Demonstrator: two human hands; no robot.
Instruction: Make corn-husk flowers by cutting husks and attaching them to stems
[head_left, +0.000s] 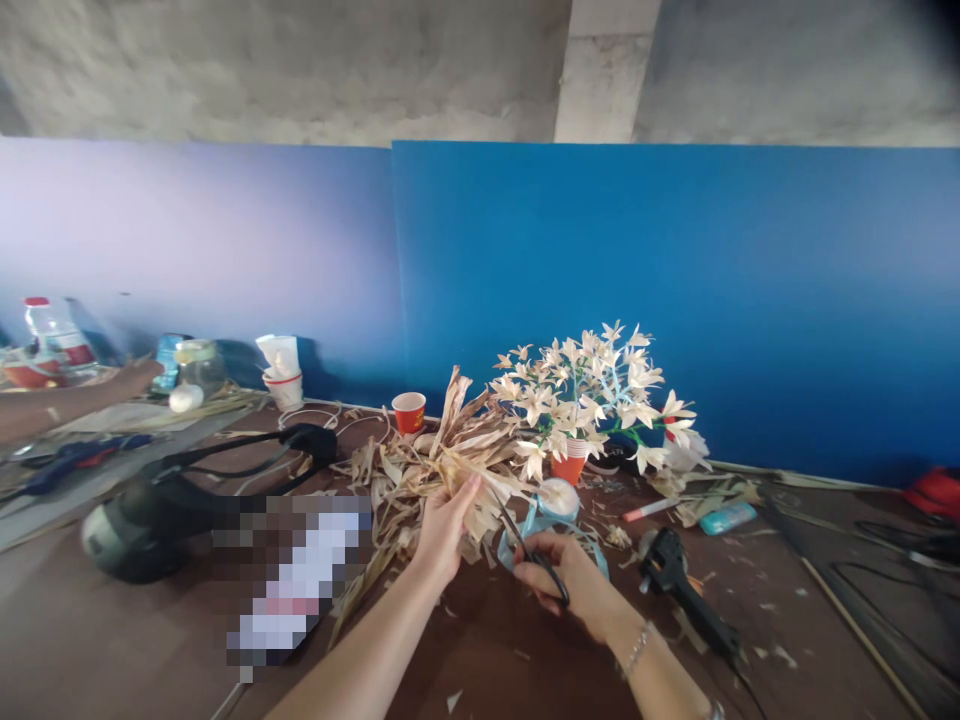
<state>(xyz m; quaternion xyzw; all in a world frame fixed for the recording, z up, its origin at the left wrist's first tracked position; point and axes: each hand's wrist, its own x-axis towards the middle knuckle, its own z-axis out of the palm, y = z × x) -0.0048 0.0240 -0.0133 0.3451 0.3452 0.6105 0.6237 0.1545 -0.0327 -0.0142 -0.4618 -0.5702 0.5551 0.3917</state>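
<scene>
My left hand is closed on a strip of dried corn husk, with the fingers pressed together. Black-handled scissors are gripped in my right hand, and their blades point up and left toward that strip. Whether the blades touch it I cannot tell. Behind my left hand lies a loose heap of dried husks. Cream husk flowers stand in a red paper cup beyond my right hand. A roll of pale tape lies just past the scissors.
A black glue gun with a cord lies right of my right hand. Further right is a turquoise packet. On the left are a blurred black tool and another person's arm. A blue panel borders the table.
</scene>
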